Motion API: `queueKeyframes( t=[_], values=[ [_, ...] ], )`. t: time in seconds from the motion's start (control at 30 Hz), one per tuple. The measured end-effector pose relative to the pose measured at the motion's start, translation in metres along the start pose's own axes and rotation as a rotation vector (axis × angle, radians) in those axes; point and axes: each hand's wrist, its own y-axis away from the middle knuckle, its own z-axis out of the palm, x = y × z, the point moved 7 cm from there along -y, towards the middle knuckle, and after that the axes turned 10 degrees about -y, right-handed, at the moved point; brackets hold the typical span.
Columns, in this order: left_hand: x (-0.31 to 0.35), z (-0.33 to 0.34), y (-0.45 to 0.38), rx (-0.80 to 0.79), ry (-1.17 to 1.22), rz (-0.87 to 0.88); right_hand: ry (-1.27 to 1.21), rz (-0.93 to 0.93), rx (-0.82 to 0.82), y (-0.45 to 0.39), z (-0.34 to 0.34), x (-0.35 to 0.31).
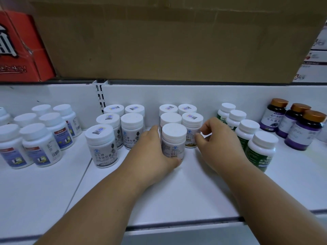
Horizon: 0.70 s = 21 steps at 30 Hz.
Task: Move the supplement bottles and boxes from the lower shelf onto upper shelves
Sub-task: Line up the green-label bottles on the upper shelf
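Note:
A white shelf [177, 191] carries groups of white-capped supplement bottles. My left hand [150, 152] grips the front bottle [174, 140] of the middle group, fingers behind it and thumb curled round its base. My right hand [215, 144] hovers just right of that group with fingers loosely curled beside a gold-labelled bottle [192, 128]; whether it touches the bottle I cannot tell, and nothing sits in its grasp. More bottles of the same kind [170, 119] stand in rows behind, up to the back panel.
Left of my hands stand grey-labelled bottles [102, 145] and blue-labelled ones [38, 144]. To the right are green-labelled bottles [260, 149] and purple bottles with gold caps [304, 131]. A large cardboard box [168, 38], a red carton [19, 48] and white boxes [313, 55] sit above.

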Motion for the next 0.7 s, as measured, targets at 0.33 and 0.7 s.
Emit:
queueKeyframes(
  t=[0.33,0.7],
  values=[
    [0.048,-0.011,0.062,0.191,-0.242,0.237,0.025,-0.213,0.047,0.061,-0.047,-0.035],
    [0.128,0.04,0.043,0.059,-0.185,0.275,0.147,-0.123,0.113,0.049,-0.132,0.036]
  ],
)
